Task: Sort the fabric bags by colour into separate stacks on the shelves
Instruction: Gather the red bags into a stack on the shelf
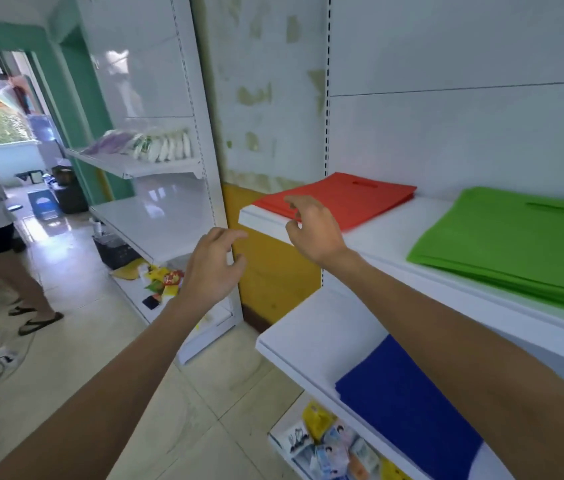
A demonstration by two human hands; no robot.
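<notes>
Three colours of fabric bags in front of me, each in its own flat stack.
The red bags [342,199] lie at the left end of the upper shelf [388,233], with a slot handle cut near their far edge. The green bags [516,244] lie on the same shelf to my right, apart from the red. Their layered edges are slightly fanned along the front, and their slot handle is also at the far side. The blue bags [405,403] lie flat on the lower shelf [308,327], only partly in view.

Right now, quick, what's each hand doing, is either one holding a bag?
Left hand: open, fingers loosely curled, holding nothing.
Right hand: open, holding nothing, at the front edge of the flat red fabric bag stack.
</notes>
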